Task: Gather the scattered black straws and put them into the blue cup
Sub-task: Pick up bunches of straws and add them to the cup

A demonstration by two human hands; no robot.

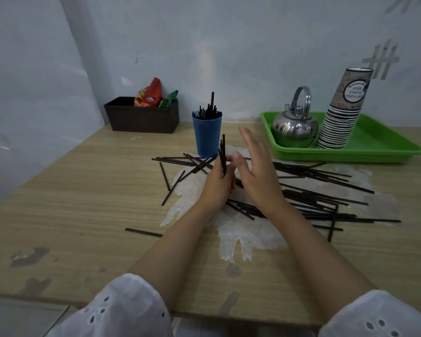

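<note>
White left sleeve (122,310), small eyelet cut-outs, matching white right sleeve (374,317), loose rounded cuffs

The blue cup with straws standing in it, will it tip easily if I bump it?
Probably fairly tippy: the blue cup is tall, narrows toward its base, and looks like light plastic. The straws in it stick up above the rim, so a knock there could lever it over. A low push might just slide it on the smooth table.

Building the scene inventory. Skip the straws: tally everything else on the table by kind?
Blue cup: 1
Kettle: 1
Green tray: 1
Dark box: 1
Paper cup stack: 1
Snack packets: 2
Total: 7
</note>
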